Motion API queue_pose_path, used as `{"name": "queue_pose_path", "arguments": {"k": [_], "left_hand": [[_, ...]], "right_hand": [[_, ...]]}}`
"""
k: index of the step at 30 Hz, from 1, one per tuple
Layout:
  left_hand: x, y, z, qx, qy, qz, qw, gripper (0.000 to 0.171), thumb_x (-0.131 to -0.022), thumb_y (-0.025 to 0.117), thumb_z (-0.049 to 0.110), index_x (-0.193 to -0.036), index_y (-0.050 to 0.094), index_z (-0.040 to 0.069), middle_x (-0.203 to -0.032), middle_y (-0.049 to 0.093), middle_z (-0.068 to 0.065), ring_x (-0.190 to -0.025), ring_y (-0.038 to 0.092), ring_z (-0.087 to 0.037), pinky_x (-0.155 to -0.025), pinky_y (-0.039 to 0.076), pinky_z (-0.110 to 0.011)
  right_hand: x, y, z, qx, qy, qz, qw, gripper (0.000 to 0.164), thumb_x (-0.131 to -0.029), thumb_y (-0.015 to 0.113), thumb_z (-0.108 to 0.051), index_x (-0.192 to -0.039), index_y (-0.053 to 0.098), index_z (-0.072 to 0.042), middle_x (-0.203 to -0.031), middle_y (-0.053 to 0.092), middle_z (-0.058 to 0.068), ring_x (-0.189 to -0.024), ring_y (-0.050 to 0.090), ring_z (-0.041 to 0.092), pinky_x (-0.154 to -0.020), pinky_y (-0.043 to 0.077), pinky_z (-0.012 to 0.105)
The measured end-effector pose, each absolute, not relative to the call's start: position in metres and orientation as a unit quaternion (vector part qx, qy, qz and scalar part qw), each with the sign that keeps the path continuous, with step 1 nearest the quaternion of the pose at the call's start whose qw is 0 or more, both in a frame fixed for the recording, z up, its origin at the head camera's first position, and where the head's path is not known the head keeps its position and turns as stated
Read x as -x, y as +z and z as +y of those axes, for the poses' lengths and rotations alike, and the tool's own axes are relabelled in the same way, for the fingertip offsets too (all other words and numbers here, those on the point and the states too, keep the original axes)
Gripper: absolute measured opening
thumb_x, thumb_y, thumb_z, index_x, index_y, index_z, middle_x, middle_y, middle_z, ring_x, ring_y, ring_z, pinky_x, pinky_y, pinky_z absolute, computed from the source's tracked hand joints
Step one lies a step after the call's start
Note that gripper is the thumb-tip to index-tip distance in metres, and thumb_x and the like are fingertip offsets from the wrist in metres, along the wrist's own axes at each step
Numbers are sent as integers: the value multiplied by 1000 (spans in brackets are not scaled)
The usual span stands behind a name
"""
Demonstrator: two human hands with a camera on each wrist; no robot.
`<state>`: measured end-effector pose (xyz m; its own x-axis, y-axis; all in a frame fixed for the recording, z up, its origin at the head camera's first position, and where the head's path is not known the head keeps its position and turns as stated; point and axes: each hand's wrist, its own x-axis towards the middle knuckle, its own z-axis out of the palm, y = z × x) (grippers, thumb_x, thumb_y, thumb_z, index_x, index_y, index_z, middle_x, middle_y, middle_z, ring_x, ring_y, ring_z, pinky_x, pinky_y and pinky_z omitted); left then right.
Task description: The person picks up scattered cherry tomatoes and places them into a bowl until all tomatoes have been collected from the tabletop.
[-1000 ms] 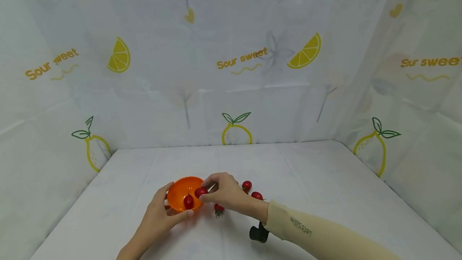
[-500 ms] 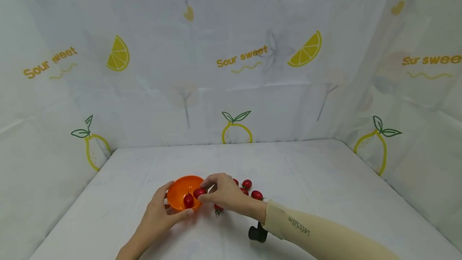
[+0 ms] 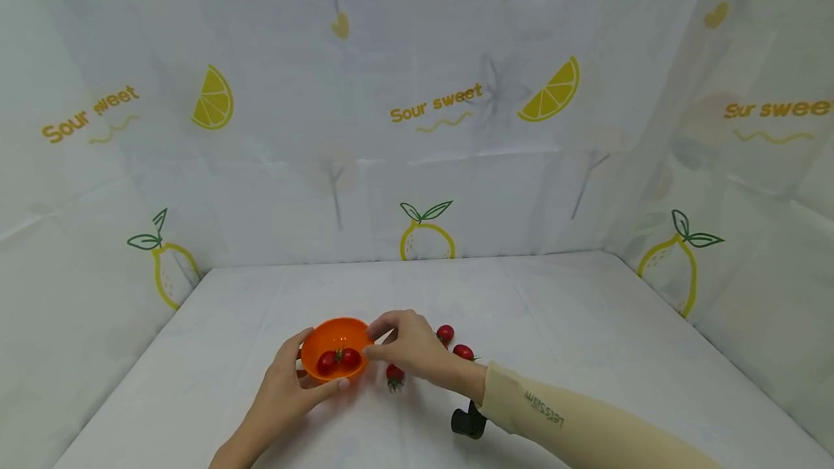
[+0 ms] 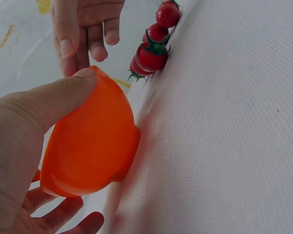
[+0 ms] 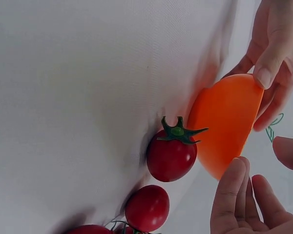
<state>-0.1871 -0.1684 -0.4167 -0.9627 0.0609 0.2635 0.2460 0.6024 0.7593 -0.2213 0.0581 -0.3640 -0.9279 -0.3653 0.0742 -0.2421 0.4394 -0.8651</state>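
Note:
My left hand (image 3: pixel 284 381) grips a small orange bowl (image 3: pixel 328 339), thumb at its near rim and fingers round the far side. Two red cherry tomatoes (image 3: pixel 327 362) with green stems lie side by side inside. At the bowl's right rim is my right hand (image 3: pixel 417 347), its fingers loosely bent and holding nothing. In the right wrist view the fingertips (image 5: pixel 233 170) come right up to the rim of the bowl (image 5: pixel 227 114). Close by on the table sits another cherry tomato (image 5: pixel 172 157), its green calyx showing.
Several more cherry tomatoes lie right of the bowl, among them one tomato (image 3: pixel 445 334) behind my right wrist and another tomato (image 3: pixel 463 352) beside it. A black object (image 3: pixel 468 423) shows under the right cuff. White lemon-print sheeting (image 3: pixel 423 165) walls in the white table (image 3: pixel 554 310).
My right hand has let go of a cherry tomato, which now rests in the bowl against the other one. The fingers have drawn slightly right and apart. My left hand keeps its hold.

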Motion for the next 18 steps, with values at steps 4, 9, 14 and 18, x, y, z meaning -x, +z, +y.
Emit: {"name": "queue_pose_path", "arguments": {"k": [4, 9, 14, 18], "left_hand": [[187, -415, -167, 75, -434, -892, 96, 103, -70, 88, 46, -145, 35, 1, -140, 45, -16, -117, 51, -29, -92, 51, -45], [187, -413, -166, 70, -429, -896, 91, 103, -70, 86, 49, -146, 35, 1, -141, 44, -17, -119, 49, -31, -92, 51, -46], [187, -413, -165, 70, -428, -896, 93, 103, -70, 88, 45, -145, 35, 1, -141, 44, -17, -120, 48, -31, -92, 51, -46], [186, -413, -166, 78, -429, -895, 99, 102, -70, 88, 44, -145, 36, 0, -141, 45, -17, -119, 49, -30, -90, 52, -44]], "right_hand": [[224, -363, 66, 165, -504, 846, 53, 23, -83, 80, -20, -102, 73, -9, -91, 66, -3, -74, 62, 19, -66, 57, 31], [226, -360, 81, 143, -512, 846, 43, 22, -84, 80, -21, -102, 72, -11, -92, 67, -1, -76, 64, 24, -69, 57, 37], [230, -353, 97, 118, -536, 835, 39, 24, -85, 79, -22, -104, 72, -10, -96, 67, 1, -82, 65, 26, -75, 57, 42], [233, -350, 114, 103, -554, 826, 33, 24, -86, 78, -21, -106, 72, -8, -97, 68, 4, -88, 66, 31, -80, 55, 45]]}}
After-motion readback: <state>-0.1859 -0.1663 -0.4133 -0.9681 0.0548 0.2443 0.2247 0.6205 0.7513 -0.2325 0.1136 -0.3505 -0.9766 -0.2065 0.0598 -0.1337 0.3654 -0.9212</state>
